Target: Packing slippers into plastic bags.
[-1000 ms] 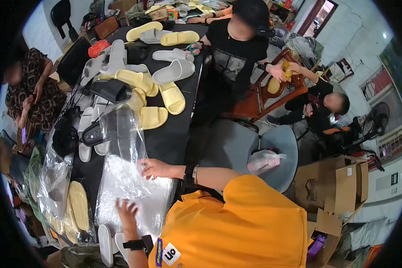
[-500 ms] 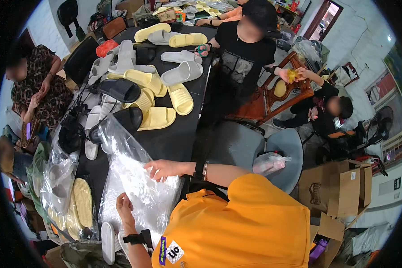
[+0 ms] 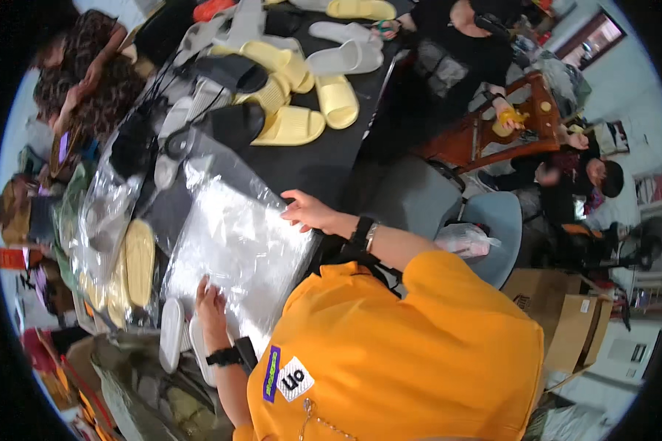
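A stack of clear plastic bags point(image 3: 232, 231) lies on the black table, glaring with reflected light. My right hand point(image 3: 309, 212) has its fingers bent around the right edge of a bag, pinching the film. Low on the left side of the stack, my left hand point(image 3: 212, 303) rests against the film with its fingers slightly apart. A pair of white slippers lies beside that hand, one white slipper point(image 3: 172, 334) in full view and the other partly behind my wrist. Crumpled film reaches from the stack toward a black slipper point(image 3: 235, 123).
Yellow slippers point(image 3: 290, 126), grey slippers point(image 3: 346, 57) and black ones are heaped farther up the black table point(image 3: 309, 163). Bagged slippers point(image 3: 139, 261) lie left. At right are a grey chair point(image 3: 502, 220) and cardboard boxes point(image 3: 555, 316). Other people sit or stand around.
My view has shifted, so the table's far part sits higher. My right hand has moved to the bag's right edge and closed there. My left hand now touches the stack.
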